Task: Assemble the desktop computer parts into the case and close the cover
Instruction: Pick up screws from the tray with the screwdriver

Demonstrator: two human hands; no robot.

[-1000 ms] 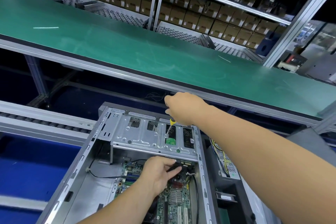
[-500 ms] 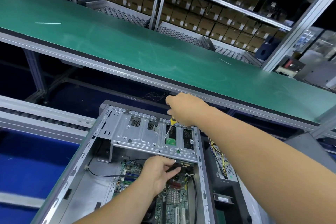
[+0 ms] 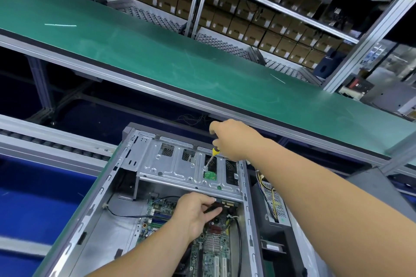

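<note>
An open grey computer case (image 3: 94, 216) lies flat below me with its cover off. Inside it the green motherboard (image 3: 211, 252) shows. A silver drive cage (image 3: 171, 164) spans the case's far end, and a small green board (image 3: 210, 175) shows through one of its slots. My right hand (image 3: 234, 139) grips a yellow-handled screwdriver (image 3: 212, 155), its tip down on the cage beside that slot. My left hand (image 3: 195, 213) reaches under the cage's front edge, fingers closed on a dark drive (image 3: 225, 204) that is mostly hidden.
A long green conveyor belt (image 3: 157, 60) runs across just beyond the case. Blue surfaces (image 3: 33, 198) and a roller rail (image 3: 51, 144) lie to the left. A second case with yellow cables (image 3: 272, 200) stands to the right. Shelves of brown boxes (image 3: 265, 22) fill the back.
Both hands stay in nearly the same spots. The right hand has lifted slightly, so more of the screwdriver's yellow handle shows. The view has tilted a little.
</note>
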